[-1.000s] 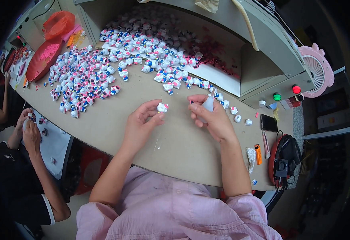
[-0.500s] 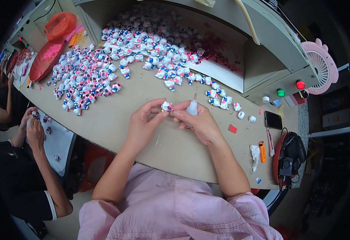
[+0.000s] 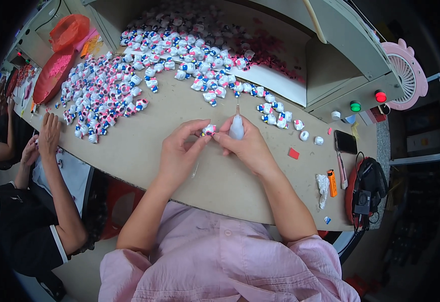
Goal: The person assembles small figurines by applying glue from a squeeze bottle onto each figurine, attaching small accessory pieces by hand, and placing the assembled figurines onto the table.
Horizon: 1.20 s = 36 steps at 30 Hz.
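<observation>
Between the thumb and fingers of my left hand (image 3: 179, 146) is a small white figurine (image 3: 209, 128), with pink-rimmed dark glasses (image 3: 208, 134) across its face. My right hand (image 3: 250, 148) comes up to it from the other side, its thumb and fingertip touching or nearly touching the glasses. Tucked in that same hand is a translucent squeeze bottle (image 3: 237, 128) with a thin needle tip pointing away from me. Beyond my hands, loose white figurines with blue and pink parts (image 3: 215, 95) lie on the table.
A large heap of figurines with glasses (image 3: 101, 93) spreads at the left; more figurines (image 3: 169, 43) fill the open booth. At the right are a phone (image 3: 345, 142), an orange lighter (image 3: 332, 182), a red scrap (image 3: 293, 153) and a pink fan (image 3: 404, 73). A co-worker's arm (image 3: 61, 186) works at the left.
The pink glasses, earlier at the figurine's side by my right fingertips, now lie across its face. The bottle has turned more upright. The co-worker's nearer hand has risen.
</observation>
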### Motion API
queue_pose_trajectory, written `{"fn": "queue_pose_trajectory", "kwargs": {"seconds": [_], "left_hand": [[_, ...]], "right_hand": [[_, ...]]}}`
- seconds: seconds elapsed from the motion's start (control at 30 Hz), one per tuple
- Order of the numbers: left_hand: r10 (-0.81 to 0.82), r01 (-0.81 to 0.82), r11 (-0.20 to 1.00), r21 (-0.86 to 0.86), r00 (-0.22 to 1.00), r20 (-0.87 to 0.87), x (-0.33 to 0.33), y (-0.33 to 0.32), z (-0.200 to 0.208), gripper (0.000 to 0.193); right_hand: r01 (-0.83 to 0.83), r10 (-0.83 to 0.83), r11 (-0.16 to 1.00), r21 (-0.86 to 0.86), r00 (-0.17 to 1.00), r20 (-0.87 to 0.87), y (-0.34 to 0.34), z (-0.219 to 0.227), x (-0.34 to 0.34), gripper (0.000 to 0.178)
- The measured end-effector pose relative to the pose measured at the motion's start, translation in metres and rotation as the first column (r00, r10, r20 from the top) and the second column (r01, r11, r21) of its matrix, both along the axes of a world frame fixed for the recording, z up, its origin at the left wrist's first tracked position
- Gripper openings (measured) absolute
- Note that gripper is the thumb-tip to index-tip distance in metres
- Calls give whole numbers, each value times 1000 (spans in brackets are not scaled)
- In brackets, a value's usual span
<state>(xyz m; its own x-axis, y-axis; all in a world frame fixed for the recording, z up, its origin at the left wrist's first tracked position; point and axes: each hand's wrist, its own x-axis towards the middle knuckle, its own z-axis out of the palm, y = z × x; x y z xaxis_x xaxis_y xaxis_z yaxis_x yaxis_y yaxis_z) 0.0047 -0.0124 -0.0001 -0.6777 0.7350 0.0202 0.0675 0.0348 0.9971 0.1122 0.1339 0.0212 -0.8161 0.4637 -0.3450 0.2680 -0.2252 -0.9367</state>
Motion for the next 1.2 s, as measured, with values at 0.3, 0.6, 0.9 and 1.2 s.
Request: {"fn": "queue_pose_trajectory", "kwargs": {"seconds": [0.3,0.6,0.9,1.2], "left_hand": [[-120,55,983,176,914,388,-13,-9,-2,28],[-178,64,972,228,831,527,-14,-15,-2,26],[185,-239,966,-97,905,-382,-59,-33,4,24],[-92,-457,810,-367,519,-850,-141,2,27,27]], "right_hand": [[-60,63,998,28,990,-127,-7,7,1,25],[-74,70,997,-15,980,-185,-13,3,-2,24],[107,-117,991,-78,984,-134,6,6,-1,29],[7,-5,835,550,1000,-5,6,-2,9,30]]}}
